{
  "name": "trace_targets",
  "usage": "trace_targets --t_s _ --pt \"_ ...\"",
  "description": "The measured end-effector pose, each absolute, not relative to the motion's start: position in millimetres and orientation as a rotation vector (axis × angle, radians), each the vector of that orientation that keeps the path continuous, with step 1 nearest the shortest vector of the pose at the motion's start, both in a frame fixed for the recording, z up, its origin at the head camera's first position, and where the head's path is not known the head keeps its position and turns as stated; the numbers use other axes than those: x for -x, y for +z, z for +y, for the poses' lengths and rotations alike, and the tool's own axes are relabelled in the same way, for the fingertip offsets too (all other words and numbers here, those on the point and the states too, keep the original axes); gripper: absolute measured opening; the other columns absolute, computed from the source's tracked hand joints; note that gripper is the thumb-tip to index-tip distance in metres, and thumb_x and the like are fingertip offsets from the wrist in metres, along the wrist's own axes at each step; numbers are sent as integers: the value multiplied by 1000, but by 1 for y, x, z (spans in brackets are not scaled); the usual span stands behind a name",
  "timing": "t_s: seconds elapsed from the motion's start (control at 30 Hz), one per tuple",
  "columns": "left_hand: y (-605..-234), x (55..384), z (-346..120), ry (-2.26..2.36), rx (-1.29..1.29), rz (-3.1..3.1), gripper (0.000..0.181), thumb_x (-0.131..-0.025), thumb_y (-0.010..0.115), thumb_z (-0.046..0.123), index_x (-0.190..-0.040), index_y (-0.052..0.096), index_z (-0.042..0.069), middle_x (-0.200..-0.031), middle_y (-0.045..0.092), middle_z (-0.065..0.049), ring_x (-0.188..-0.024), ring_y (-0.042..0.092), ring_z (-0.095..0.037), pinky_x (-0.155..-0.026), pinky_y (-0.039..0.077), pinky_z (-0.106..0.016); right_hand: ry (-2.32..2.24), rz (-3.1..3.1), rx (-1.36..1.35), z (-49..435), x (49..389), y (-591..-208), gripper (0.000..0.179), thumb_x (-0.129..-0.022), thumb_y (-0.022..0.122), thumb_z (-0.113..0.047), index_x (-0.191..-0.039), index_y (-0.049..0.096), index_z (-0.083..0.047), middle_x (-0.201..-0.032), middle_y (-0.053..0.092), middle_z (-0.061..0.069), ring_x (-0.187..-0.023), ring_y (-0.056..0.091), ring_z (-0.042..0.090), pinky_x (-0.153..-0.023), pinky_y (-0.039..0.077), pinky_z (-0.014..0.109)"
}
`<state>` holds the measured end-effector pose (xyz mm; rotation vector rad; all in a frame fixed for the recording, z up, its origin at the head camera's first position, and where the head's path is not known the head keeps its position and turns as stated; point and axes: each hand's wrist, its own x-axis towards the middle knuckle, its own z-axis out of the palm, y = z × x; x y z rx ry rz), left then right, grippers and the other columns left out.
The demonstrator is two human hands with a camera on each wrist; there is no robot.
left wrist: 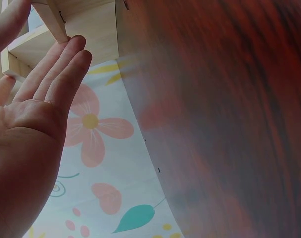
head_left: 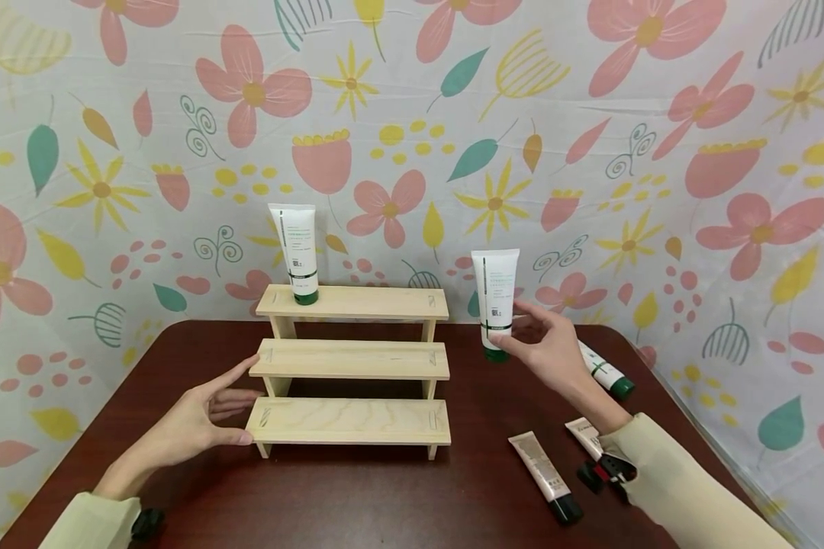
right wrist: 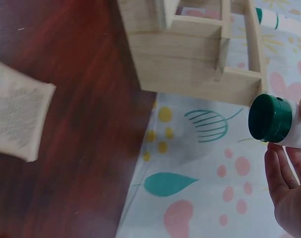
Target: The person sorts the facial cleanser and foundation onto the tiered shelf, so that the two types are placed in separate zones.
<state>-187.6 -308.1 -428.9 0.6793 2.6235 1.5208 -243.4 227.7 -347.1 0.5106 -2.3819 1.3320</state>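
Observation:
A three-step wooden display stand (head_left: 357,360) stands on the dark table. My left hand (head_left: 178,427) touches its left side, fingers fairly straight, with the thumb at the lowest step and a fingertip at the middle one. My right hand (head_left: 545,347) pinches a white squeeze tube (head_left: 497,293) with a green cap, held upright, cap down, to the right of the stand. In the right wrist view the tube's green cap (right wrist: 271,119) points toward the camera. A similar white tube (head_left: 297,248) stands cap down on the left of the top step.
Another white tube (head_left: 607,372) with a green cap lies behind my right forearm. A beige tube (head_left: 545,476) with a black cap lies on the table (head_left: 302,503) at right. A second beige tube (head_left: 584,436) is partly hidden by my sleeve. Flowered cloth (head_left: 398,137) hangs behind.

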Motion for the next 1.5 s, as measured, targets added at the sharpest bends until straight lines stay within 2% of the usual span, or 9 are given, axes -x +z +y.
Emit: trace_targets --t_s 0.3,0.57,0.87,1.1,1.3,1.5 --pt "-430 188 -308 1525 -688 2628 113 -77 96 16 -169 30 20 -133 66 -26 -122 66 -39 -96 55 -27 1453 -2289 -596 202 256 -329 61 -89 87 -9 -145 63 -5 -109 76 16 -91 75 18 -77 58 23" --pt "-432 188 -308 1531 -686 2625 114 -77 96 16 -169 29 21 -135 64 -27 -122 66 -39 -96 56 -30 1498 -2196 -703 172 268 -317 58 -87 86 -3 -141 66 -3 -112 76 17 -95 73 25 -82 58 25" --pt "-430 191 -307 1517 -690 2625 113 -77 96 16 -168 30 20 -132 67 -24 -121 67 -37 -96 55 -28 1536 -2080 -792 137 283 -314 55 -83 88 3 -135 68 2 -115 74 16 -95 74 31 -84 60 36" --pt "-429 189 -309 1513 -690 2640 114 -77 97 17 -168 30 21 -134 65 -27 -121 67 -36 -96 55 -28 1612 -2081 -784 109 293 -312 57 -84 88 -1 -137 67 0 -119 73 15 -98 73 30 -87 59 45" --pt "-430 190 -309 1523 -707 2635 113 -77 97 15 -168 31 20 -133 67 -25 -121 68 -31 -96 55 -29 1622 -2114 -757 88 303 -316 54 -85 88 -6 -135 69 -3 -115 75 12 -95 74 27 -86 60 39" --pt "-430 190 -308 1518 -692 2632 113 -77 97 16 -168 31 19 -132 68 -23 -120 68 -31 -97 55 -28 1606 -2159 -685 69 310 -317 54 -86 89 -10 -136 69 -7 -112 75 7 -91 74 22 -83 60 38"
